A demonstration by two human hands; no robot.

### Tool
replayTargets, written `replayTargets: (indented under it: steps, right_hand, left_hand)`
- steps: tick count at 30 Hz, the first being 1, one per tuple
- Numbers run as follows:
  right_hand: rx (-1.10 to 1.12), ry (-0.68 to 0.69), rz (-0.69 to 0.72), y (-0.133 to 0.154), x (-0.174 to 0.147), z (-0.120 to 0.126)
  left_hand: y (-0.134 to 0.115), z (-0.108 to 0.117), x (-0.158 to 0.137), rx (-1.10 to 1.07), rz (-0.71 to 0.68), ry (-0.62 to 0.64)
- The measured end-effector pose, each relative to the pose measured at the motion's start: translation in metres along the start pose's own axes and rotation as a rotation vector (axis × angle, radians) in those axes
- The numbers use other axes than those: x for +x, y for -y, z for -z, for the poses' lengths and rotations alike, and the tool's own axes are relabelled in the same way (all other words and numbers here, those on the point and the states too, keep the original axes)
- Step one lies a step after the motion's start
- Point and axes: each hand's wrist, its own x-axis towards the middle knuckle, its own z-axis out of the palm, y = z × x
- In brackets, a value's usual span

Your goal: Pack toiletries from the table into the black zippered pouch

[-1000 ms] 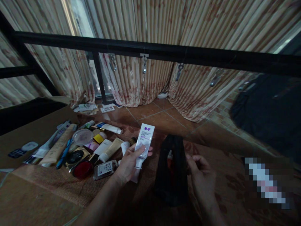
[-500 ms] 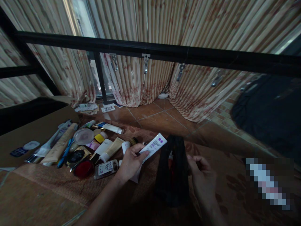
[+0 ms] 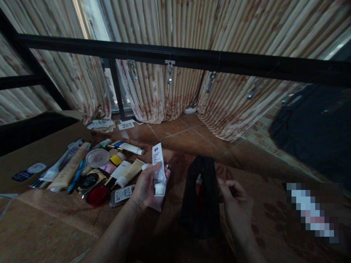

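Note:
My left hand point(image 3: 145, 184) is closed round a white squeeze tube point(image 3: 158, 159) with purple lettering, its lettered end pointing up and away. A pale pinkish thing point(image 3: 157, 204) lies below the tube, and I cannot tell whether the hand touches it. My right hand point(image 3: 237, 201) has its fingers closed at the right edge of a black pouch point(image 3: 189, 204). The pouch gapes in the middle, and something reddish with a pale top point(image 3: 200, 186) shows inside. The tips of the right fingers are dark and partly hidden.
Left of my hands lie several cosmetics: a beige tube point(image 3: 70, 166), a round clear-lidded jar point(image 3: 98, 158), a red round case point(image 3: 98, 196), a clear labelled box point(image 3: 123, 194). A cardboard box point(image 3: 49, 140) stands behind. A black rail point(image 3: 192, 56) crosses before the curtains.
My left hand has moved slightly left and turned, so the white tube now points more upright and sits farther from the pouch. The right hand and pouch have hardly moved.

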Motion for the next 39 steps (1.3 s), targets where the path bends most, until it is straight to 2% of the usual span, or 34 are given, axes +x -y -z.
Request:
replayTargets:
  steps: [5,17,22,28,39]
  right_hand:
    - [0.02,0.008,0.011,-0.001,0.0,-0.001]
    - [0.024,0.01,0.014,0.002,0.0,0.0]
    - [0.034,0.001,0.005,0.002,-0.001,0.0]
    - [0.024,-0.001,0.003,0.0,0.001,0.0]
    - [0.041,-0.006,0.04,-0.003,0.004,0.002]
  left_hand:
    - [-0.001,-0.004,0.0,-0.058,0.031,-0.047]
    - [0.003,-0.003,0.0,0.017,-0.086,-0.065]
    - [0.003,0.0,0.002,0.008,-0.009,-0.045]
    - [-0.002,-0.004,0.0,0.003,0.2,0.11]
    - [0.0,-0.012,0.002,-0.016,0.126,0.004]
